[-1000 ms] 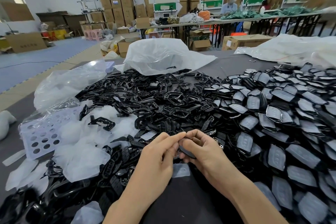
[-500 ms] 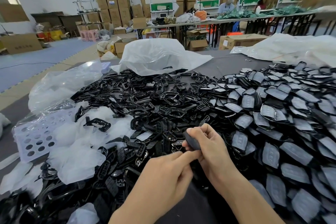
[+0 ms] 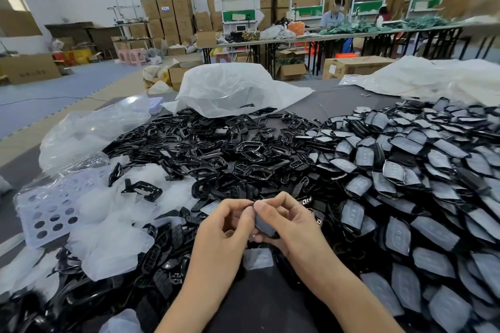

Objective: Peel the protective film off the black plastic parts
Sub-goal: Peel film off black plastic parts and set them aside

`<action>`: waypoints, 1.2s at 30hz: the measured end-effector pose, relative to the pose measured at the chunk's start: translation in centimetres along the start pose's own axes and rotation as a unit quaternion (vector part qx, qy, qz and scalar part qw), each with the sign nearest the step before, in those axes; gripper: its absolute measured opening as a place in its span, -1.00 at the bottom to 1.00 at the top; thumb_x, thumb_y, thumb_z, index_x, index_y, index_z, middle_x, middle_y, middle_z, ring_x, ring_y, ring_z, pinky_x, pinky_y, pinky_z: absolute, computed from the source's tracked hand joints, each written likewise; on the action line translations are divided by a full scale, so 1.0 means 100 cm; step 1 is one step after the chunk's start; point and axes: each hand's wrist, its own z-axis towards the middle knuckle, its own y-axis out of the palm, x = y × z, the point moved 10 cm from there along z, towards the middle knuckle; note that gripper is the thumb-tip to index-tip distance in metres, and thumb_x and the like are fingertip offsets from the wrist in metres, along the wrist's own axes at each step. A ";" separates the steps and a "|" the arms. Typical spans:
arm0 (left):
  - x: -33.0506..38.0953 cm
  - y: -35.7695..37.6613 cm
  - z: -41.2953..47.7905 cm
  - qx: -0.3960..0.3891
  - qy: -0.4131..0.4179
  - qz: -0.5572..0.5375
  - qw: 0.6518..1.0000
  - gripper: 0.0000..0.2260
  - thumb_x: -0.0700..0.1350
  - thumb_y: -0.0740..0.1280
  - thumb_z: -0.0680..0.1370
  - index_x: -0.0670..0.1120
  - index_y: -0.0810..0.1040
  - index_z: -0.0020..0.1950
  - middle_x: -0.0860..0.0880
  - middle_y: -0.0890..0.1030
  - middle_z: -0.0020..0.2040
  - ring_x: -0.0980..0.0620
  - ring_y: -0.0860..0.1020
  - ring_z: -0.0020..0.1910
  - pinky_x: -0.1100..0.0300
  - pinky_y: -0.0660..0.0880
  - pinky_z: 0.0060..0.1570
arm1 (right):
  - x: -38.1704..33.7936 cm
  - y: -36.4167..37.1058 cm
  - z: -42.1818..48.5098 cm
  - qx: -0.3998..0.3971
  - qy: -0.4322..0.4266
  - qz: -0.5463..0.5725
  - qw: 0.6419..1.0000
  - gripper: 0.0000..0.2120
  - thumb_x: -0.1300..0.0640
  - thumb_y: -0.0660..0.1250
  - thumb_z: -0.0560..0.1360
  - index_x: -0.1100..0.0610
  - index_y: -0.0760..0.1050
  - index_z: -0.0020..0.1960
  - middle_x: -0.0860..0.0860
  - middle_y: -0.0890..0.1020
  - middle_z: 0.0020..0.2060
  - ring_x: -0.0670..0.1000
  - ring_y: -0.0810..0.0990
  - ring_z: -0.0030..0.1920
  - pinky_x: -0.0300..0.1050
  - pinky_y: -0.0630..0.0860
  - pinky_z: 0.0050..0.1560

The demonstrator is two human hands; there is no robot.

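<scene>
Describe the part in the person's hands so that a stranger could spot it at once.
On the dark table, look near the front edge, left of the filmed heap. The right hand grips one grey-filmed part, the left hand pinching its top edge. It alone is held off the table.

Both bare forearms rise from the lower edge of the view, the left forearm [image 3: 200, 292] from 6 o'clock and the right forearm [image 3: 346, 292] from 5 o'clock, and they converge just below centre. The right hand [image 3: 292, 224] cradles a black part [image 3: 263, 223], with its thumb [image 3: 261, 206] laid over the top edge and its fingers curled behind. The left hand [image 3: 224, 224], at 9 o'clock of the right, has its fingers curled inward. Its thumb and forefinger tips pinch the part's upper corner, right against the right thumb.
</scene>
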 end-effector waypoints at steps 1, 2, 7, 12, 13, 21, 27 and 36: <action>-0.001 -0.005 0.001 0.017 -0.003 -0.003 1.000 -0.83 -0.13 0.36 0.60 0.14 0.64 -0.09 0.05 0.67 -0.28 0.15 0.62 -0.32 0.37 0.50 -0.30 | -0.002 0.000 0.000 0.000 -0.014 -0.032 0.999 -0.96 0.12 0.48 0.48 0.03 0.64 -0.15 0.14 0.70 -0.14 0.09 0.68 -0.21 -0.15 0.62 -0.19; -0.003 -0.011 0.003 0.038 -0.006 -0.002 0.999 -0.83 -0.13 0.36 0.60 0.12 0.64 -0.11 0.07 0.66 -0.30 0.17 0.60 -0.33 0.37 0.49 -0.30 | -0.004 -0.001 -0.001 0.002 -0.030 -0.070 0.997 -0.94 0.17 0.47 0.51 0.01 0.65 -0.07 0.09 0.71 -0.13 0.07 0.70 -0.22 -0.16 0.62 -0.19; -0.012 -0.020 0.006 0.064 -0.014 0.019 0.998 -0.80 -0.08 0.37 0.58 0.26 0.60 -0.12 0.04 0.62 -0.34 0.17 0.53 -0.38 0.23 0.48 -0.28 | -0.015 0.000 -0.010 0.012 -0.097 -0.369 0.924 -0.75 0.00 0.42 0.57 -0.27 0.52 0.17 -0.22 0.66 -0.09 -0.13 0.70 -0.27 -0.37 0.54 -0.21; -0.001 -0.015 0.004 0.049 0.002 0.017 0.999 -0.82 -0.09 0.37 0.58 0.22 0.63 -0.08 0.07 0.67 -0.26 0.20 0.59 -0.33 0.31 0.50 -0.23 | -0.024 -0.006 -0.011 0.008 -0.101 -0.382 0.919 -0.80 -0.04 0.42 0.55 -0.27 0.51 0.12 -0.17 0.67 -0.11 -0.12 0.69 -0.29 -0.29 0.59 -0.18; 0.002 -0.013 0.001 0.048 0.007 0.018 0.999 -0.83 -0.10 0.35 0.59 0.21 0.61 -0.02 0.08 0.68 -0.22 0.18 0.61 -0.29 0.28 0.51 -0.19 | -0.027 -0.009 -0.012 0.013 -0.097 -0.378 0.921 -0.80 -0.03 0.43 0.54 -0.27 0.52 0.11 -0.14 0.68 -0.10 -0.10 0.70 -0.28 -0.26 0.61 -0.17; 0.035 0.006 -0.071 0.012 0.244 0.284 0.927 -0.71 0.01 0.27 0.48 0.21 0.49 0.19 0.24 0.59 -0.03 0.24 0.51 -0.07 0.37 0.43 -0.05 | -0.132 -0.125 0.010 0.297 -0.132 -0.168 0.931 -0.34 0.07 0.36 0.61 -0.05 0.10 0.60 0.11 0.71 -0.09 0.01 0.73 -0.25 -0.09 0.66 -0.07; 0.009 -0.025 -0.082 0.075 0.205 0.481 0.849 -0.44 0.19 0.21 0.34 -0.07 0.63 0.21 -0.13 0.70 0.03 -0.14 0.56 0.14 0.07 0.22 0.36 | -0.086 -0.092 -0.006 0.270 -0.097 -0.311 0.906 -0.34 -0.03 0.22 0.66 -0.15 -0.05 0.63 -0.07 0.72 -0.21 -0.05 0.72 -0.26 -0.04 0.68 -0.13; -0.014 -0.022 -0.005 0.033 0.118 0.580 0.805 -0.60 -0.23 0.43 0.42 -0.05 0.62 0.25 -0.09 0.64 0.07 -0.16 0.62 0.06 -0.11 0.54 0.14 | -0.005 0.001 0.022 0.052 -0.076 -0.659 0.747 -0.40 -0.11 0.08 0.69 -0.12 -0.10 0.64 0.05 0.05 0.63 0.04 0.00 0.61 -0.07 0.00 0.56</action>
